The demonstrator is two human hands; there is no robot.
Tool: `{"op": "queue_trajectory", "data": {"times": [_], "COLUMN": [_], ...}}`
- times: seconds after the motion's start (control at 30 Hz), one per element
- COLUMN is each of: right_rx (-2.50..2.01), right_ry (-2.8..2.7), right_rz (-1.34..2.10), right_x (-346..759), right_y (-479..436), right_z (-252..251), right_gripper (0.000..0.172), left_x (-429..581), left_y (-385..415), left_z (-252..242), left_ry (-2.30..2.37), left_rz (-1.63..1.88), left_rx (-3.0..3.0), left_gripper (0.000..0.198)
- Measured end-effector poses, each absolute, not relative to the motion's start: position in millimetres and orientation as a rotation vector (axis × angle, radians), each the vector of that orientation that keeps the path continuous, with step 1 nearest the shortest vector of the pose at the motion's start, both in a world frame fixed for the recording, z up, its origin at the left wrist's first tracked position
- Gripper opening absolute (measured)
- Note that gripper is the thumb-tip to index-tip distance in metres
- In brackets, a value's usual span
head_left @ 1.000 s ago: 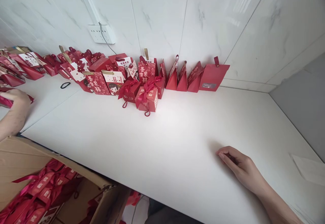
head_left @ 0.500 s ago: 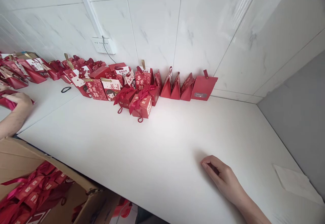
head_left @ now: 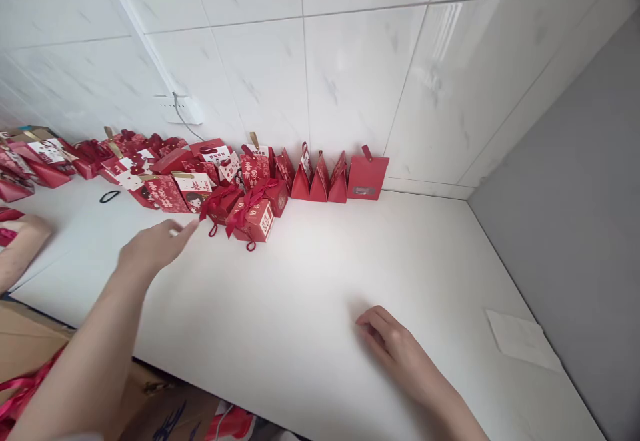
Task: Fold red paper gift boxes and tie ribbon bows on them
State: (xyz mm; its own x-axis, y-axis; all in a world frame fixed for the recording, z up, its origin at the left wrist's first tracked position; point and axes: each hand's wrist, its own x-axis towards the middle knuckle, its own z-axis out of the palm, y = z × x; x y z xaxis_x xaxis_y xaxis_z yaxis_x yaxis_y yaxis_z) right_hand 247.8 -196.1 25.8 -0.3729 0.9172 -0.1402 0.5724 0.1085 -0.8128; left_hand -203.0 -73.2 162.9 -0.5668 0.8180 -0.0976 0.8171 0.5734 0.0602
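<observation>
My left hand (head_left: 156, 244) is stretched over the white table (head_left: 300, 307), its thumb and fingers somewhat apart at the near edge of the red gift boxes. Nothing shows in it. Closest to its fingertips is a red box with a ribbon bow (head_left: 223, 202); whether they touch is unclear. Beside that box sits another ribboned box (head_left: 255, 219) with a cord loop. My right hand (head_left: 387, 337) rests low over the table, fingers curled together, and no object is visible in it. Triangular red boxes (head_left: 319, 184) and a flat-faced red box (head_left: 367, 177) stand along the wall.
At the far left, another person's forearm (head_left: 25, 247) lies near red boxes. A black loop (head_left: 109, 196) is on the table. Below the front edge is a cardboard box (head_left: 30, 334) with red ribbons. A white sheet (head_left: 523, 339) lies at the right by the grey wall.
My left hand has come into view, reaching forward toward the ribboned boxes. The view has shifted to the right; my right hand keeps its curled pose.
</observation>
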Motion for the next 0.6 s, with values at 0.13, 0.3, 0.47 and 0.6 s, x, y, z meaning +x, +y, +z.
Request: {"op": "queue_trajectory", "data": {"times": [0.13, 0.3, 0.47, 0.6], "right_rx": [-1.441, -1.398, -1.281, -1.257], "right_ry": [-2.011, -1.982, -2.095, -2.114], "right_rz": [1.129, 1.316, 1.494, 1.079], "right_x": [250.0, 267.9, 306.3, 331.1], "right_y": [-197.7, -199.3, -192.1, -191.0], "right_z": [29.4, 40.7, 90.0, 145.2], "right_gripper": [0.020, 0.020, 0.023, 0.021], "left_x": [-149.0, -113.3, -92.6, -61.9], "left_y": [-10.1, -20.1, -48.6, -49.1], "left_z": [136.9, 138.9, 155.3, 161.5], "left_ry": [2.507, 2.021, 1.870, 1.727], "left_rz": [0.090, 0.257, 0.426, 0.437], "left_rx": [1.625, 1.577, 1.529, 1.701], "left_gripper": [0.074, 0.066, 0.067, 0.059]}}
